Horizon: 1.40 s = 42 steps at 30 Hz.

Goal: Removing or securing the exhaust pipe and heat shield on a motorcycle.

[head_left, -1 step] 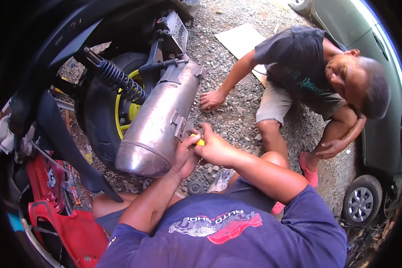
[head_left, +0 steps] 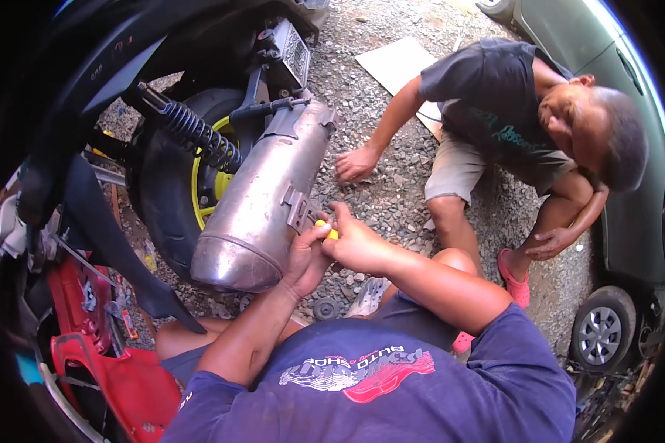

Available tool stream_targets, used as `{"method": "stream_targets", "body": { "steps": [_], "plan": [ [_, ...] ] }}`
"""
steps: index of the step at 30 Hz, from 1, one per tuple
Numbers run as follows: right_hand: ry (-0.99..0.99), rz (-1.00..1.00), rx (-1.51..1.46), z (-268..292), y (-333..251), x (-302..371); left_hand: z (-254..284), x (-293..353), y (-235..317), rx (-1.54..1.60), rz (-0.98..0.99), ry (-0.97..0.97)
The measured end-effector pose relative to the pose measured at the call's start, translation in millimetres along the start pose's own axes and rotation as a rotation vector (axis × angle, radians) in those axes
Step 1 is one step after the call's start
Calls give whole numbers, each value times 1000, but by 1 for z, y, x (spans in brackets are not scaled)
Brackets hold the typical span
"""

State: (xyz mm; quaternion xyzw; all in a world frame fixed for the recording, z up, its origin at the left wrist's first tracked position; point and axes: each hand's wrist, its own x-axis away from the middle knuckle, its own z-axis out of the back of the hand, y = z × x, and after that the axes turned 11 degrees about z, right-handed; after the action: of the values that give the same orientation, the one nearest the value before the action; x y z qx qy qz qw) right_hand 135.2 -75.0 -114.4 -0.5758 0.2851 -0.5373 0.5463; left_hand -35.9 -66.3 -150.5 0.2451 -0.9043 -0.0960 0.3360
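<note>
I saw two bare hands meeting at the middle of the view, around one small yellow piece [head_left: 331,234], which I took as the clock's centre. The right hand [head_left: 363,246] was closed on it; the left hand [head_left: 307,260] set its thumb against it, but its fingers were hidden, so I could not tell its grip. One silver muffler [head_left: 251,207], with one bracket [head_left: 297,209] on its near side, slanted at ten o'clock, just beside the left hand. Beyond it were one coil spring [head_left: 199,135] and one yellow-rimmed wheel [head_left: 166,184]. One co-worker [head_left: 495,111] crouched at two o'clock, one hand [head_left: 356,164] at one o'clock over the gravel [head_left: 391,203]. One green car [head_left: 628,221] stood at three o'clock; one red panel [head_left: 118,376] lay at eight.
</note>
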Motion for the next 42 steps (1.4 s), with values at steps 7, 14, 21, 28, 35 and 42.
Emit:
{"method": "stream_targets", "body": {
  "steps": [7,14,21,28,35,42],
  "plan": [
    [-24,-27,-103,1,0,-1,60,96,5,-264,-1,318],
    [-99,-111,-334,2,-7,4,8,145,91,-75,-122,228],
    [-110,-134,-220,-6,-18,-3,-4,129,145,-170,40,281],
    [-126,-262,7,18,-40,3,-134,93,196,-1558,2,598],
    [-133,-269,267,6,-44,-20,-106,33,205,-1505,217,842],
    [-96,-340,319,11,-62,-18,-115,48,197,-1507,239,836]
  ]
}}
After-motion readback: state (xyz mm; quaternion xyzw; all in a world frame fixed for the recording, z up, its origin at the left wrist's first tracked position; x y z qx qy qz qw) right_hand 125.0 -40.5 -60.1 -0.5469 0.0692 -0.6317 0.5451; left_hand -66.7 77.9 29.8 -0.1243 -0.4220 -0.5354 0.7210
